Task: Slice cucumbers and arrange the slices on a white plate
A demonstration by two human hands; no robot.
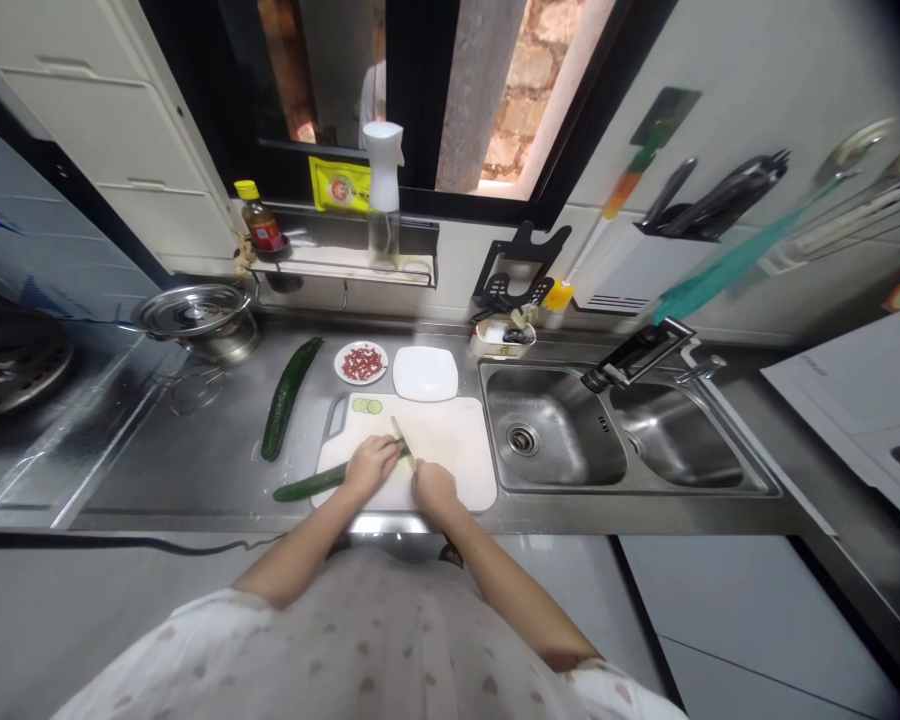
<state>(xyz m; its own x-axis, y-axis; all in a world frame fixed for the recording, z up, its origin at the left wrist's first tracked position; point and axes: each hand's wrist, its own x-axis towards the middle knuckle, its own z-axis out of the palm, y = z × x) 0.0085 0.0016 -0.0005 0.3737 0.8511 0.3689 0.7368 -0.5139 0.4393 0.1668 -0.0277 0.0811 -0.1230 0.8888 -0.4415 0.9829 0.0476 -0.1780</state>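
My left hand point(373, 464) is closed over a long green cucumber point(311, 487), which lies partly on a white cutting board point(457, 440) and sticks out past its left edge. In my right hand point(433, 490) is a knife point(403, 437), its blade at the right end of the cucumber near my left fingers. My fingers hide the handle. A few round cucumber slices point(367, 406) lie at the board's upper left. Behind the board are a small plate of chopped red pieces point(362, 362) and a white dish point(425, 372). A second whole cucumber point(289, 400) rests on the steel counter to the left.
A steel double sink point(562, 430) with a black faucet point(637, 355) is to the right. A lidded steel pot point(202, 320) stands at the back left. A wall shelf point(337, 265) holds a sauce bottle point(262, 220) and a spray bottle point(384, 195). A knife block point(630, 265) is on the wall.
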